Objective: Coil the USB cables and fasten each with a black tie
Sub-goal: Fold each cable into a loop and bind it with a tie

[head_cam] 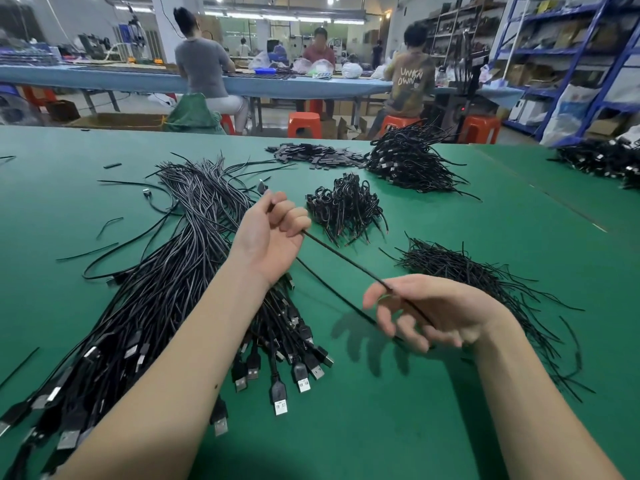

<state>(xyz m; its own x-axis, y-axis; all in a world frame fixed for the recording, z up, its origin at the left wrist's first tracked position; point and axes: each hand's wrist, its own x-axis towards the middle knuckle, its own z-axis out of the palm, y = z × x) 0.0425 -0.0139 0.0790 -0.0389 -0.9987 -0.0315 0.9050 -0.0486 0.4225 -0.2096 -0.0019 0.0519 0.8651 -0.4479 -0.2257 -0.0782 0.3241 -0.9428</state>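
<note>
A: Item, nearest: right hand [426, 311], palm up, fingers loosely curled, thumb and forefinger pinching one USB cable [343, 259]. Status?

B: Held taut, running up-left to the left hand [277, 233], which is fisted round its far end; a connector [262, 186] shows just above the fist. A second run of cable passes below the first, toward the right fingers. First loop seems started, not closed.

A: Handling note?

B: Keep the left fist as anchor; feed even loops with the right, no kinks, ends left free enough for a tie.

A: Item, under the left forearm: loose cable stock [166, 289], plugs fanned toward the person.

B: Uncoiled. Keep the working cable lifted clear of it.

A: Item, right of the right hand: tie pile [485, 275].

B: Likely the black ties, within reach. Pull one only.

A: Farther: finished bundles [344, 207], larger heap [412, 161] beyond, all on the green table [450, 410].

B: Match their coil size.
</note>
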